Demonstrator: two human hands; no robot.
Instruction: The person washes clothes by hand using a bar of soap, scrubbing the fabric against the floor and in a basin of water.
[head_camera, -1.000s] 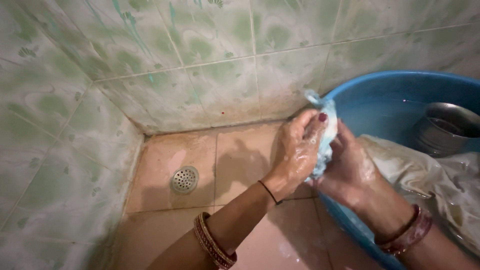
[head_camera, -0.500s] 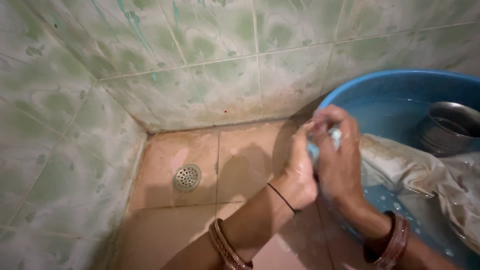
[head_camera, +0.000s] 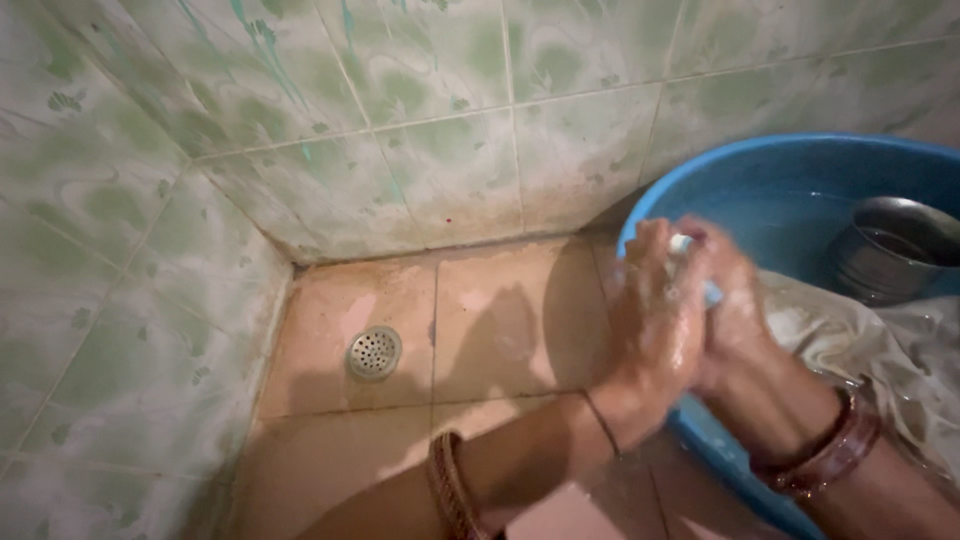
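A: What is held between the hands?

B: A small piece of light blue cloth (head_camera: 700, 268) is pressed between the left hand (head_camera: 655, 315) and the right hand (head_camera: 735, 310). The fingers of both hands are closed together around it, palms nearly touching, so only a scrap of it is seen, at the fingertips and just below them. It is kept over the near rim of the blue tub (head_camera: 800, 170).

A: How far has the washing been carried?

B: Lather is seen on both hands, so soaping seems well under way. Rinsing and wringing appear not to have been done; the picture is blurred by motion, so this is only judged. A heap of pale wet cloth (head_camera: 880, 350) is draped just beyond the right wrist, seemingly yet to be dealt with, and a steel pot (head_camera: 895, 250) is stood in the water past the fingertips.

A: What is changed from half a second ago?

B: The hands have been drawn lower and closer, and less of the blue cloth is shown. The floor drain (head_camera: 374, 351), well away from the left fingers, is unchanged.
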